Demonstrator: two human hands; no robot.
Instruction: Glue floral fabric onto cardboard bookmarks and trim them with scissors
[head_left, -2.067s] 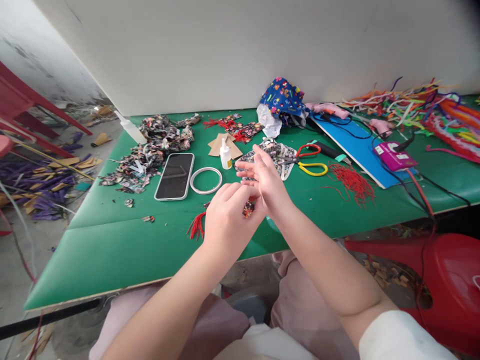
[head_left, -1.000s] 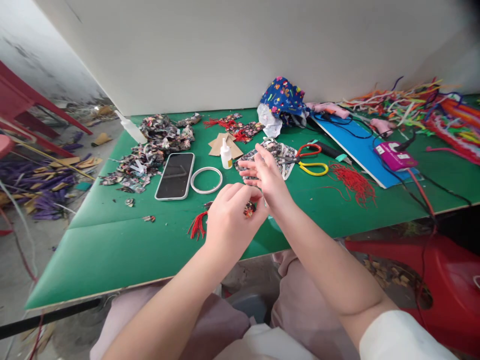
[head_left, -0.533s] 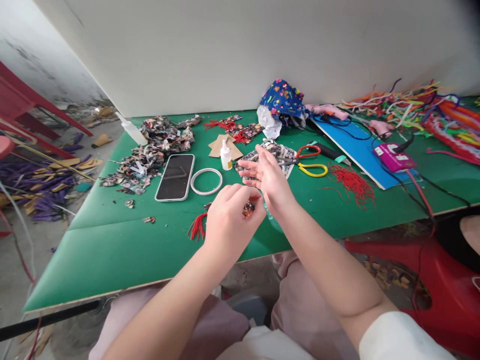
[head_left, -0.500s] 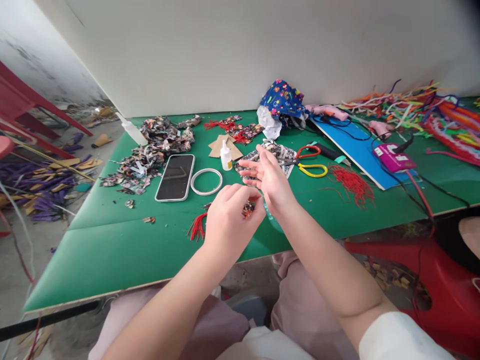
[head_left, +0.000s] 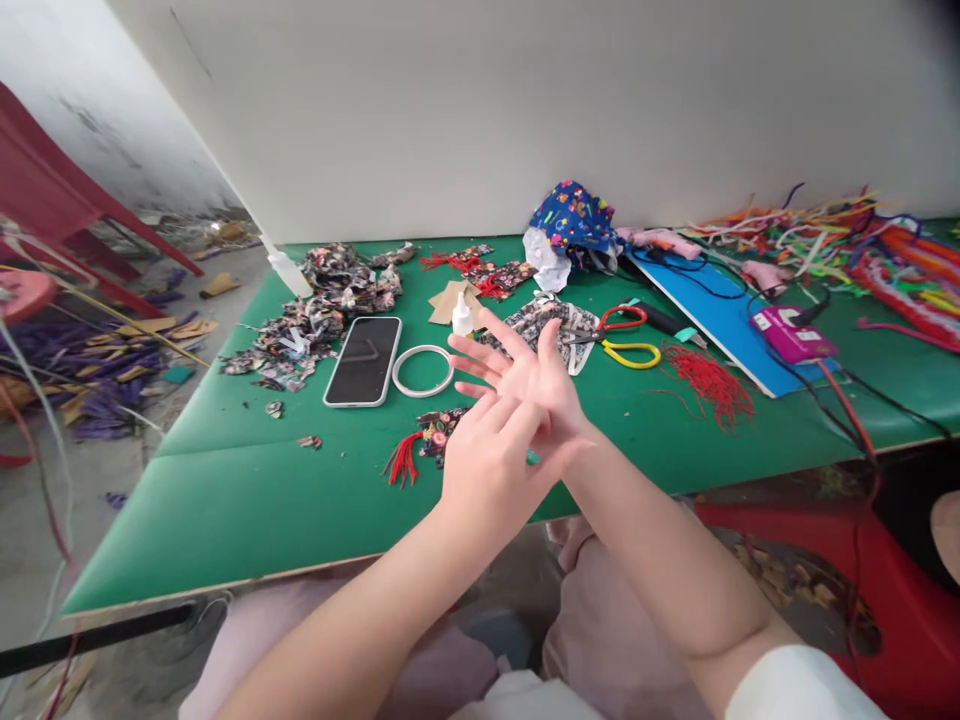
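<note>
My right hand (head_left: 536,385) is held palm up over the table, its fingers spread and nothing lying in it. Against its palm press the curled fingers of my left hand (head_left: 491,450); whether they pinch something small is hidden. Just beyond my left hand lies a piece of dark flowered fabric (head_left: 436,432) with a red tassel (head_left: 405,458), partly covered by the hand. A bit of something teal (head_left: 533,457) shows under my right wrist. Behind my fingers stand a small white glue bottle (head_left: 462,315) and patterned fabric (head_left: 529,318). Scissors (head_left: 626,335) with red and yellow handles rest on that fabric.
A phone (head_left: 364,362) and a white ring (head_left: 422,371) lie left of my hands, near heaped fabric scraps (head_left: 330,300) and another bottle (head_left: 289,272). Rightward are red threads (head_left: 712,385), a blue board (head_left: 712,315), a purple corded box (head_left: 793,333) and colourful strips (head_left: 892,255).
My left hand has moved up and right onto my right palm, uncovering more of the flowered fabric. My right hand has turned and spread its fingers wider. The camera view has shifted slightly.
</note>
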